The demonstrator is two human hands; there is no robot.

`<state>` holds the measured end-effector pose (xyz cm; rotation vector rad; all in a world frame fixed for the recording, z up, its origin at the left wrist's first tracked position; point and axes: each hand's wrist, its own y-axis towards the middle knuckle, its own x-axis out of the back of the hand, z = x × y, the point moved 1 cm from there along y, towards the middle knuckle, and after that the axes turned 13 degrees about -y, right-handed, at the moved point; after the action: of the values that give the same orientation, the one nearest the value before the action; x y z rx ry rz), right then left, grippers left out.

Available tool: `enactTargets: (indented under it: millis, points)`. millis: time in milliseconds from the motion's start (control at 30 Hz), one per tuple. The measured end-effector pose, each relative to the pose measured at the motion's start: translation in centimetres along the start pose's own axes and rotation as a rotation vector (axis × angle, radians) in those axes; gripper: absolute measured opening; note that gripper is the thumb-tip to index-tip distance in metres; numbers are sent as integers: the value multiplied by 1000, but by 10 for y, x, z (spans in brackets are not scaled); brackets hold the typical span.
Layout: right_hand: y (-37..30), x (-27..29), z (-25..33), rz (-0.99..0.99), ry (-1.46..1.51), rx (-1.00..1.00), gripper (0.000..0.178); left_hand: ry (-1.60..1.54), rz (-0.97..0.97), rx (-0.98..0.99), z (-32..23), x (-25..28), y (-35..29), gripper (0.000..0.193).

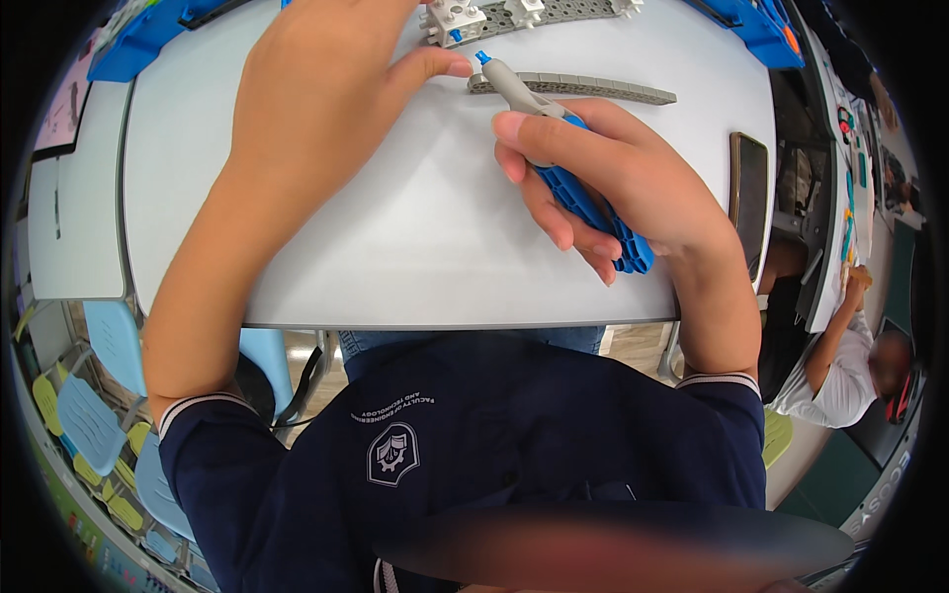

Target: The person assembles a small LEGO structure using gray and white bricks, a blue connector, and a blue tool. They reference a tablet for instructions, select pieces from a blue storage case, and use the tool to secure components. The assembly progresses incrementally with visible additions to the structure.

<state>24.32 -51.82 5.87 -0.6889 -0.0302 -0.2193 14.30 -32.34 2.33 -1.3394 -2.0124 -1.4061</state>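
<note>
My right hand (633, 163) is closed around a blue and grey plastic pin tool (578, 198), its grey nose tilted up and to the left. A small blue connector pin (482, 57) sits at the tool's tip. My left hand (316, 89) reaches to the far side of the table, its thumb stretched toward the pin without touching it. The upper frame edge cuts off its other fingers. Beside them is a white block (457, 20) with a blue pin in it, joined to a perforated grey beam (578, 10). A separate grey segmented strip (603, 87) lies behind the tool.
A phone (748, 188) lies at the white table's (395, 257) right edge. Blue bins stand at the far left (138, 44) and far right (746, 30). Another person (840, 366) sits to the right. Blue and green chairs (91, 420) are at the lower left.
</note>
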Motion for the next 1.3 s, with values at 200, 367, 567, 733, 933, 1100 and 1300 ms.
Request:
enactTargets:
  millis: [200,367,567,733,933,1100,1300]
  points:
    - [3,-5,-3,-104,35,-8,40,31,57,64,5,-8,-1,49]
    - [5,-3,-5,-108,73,-12,38,-79,-19,152,6,-11,0,31]
    - [8,-2,-8,-101,109,-1,38,-365,-28,340,3,-6,0,34]
    - [10,-1,-9,-82,123,-10,37,-504,-17,368,1,-4,0,34]
    - [8,-1,-9,-62,130,0,37,-540,-32,315,3,-4,-2,35]
    - [8,2,-8,3,135,4,35,-571,-3,280,4,-2,-4,35]
    - [7,-2,-9,-2,186,25,33,-599,-11,240,3,-2,-5,36]
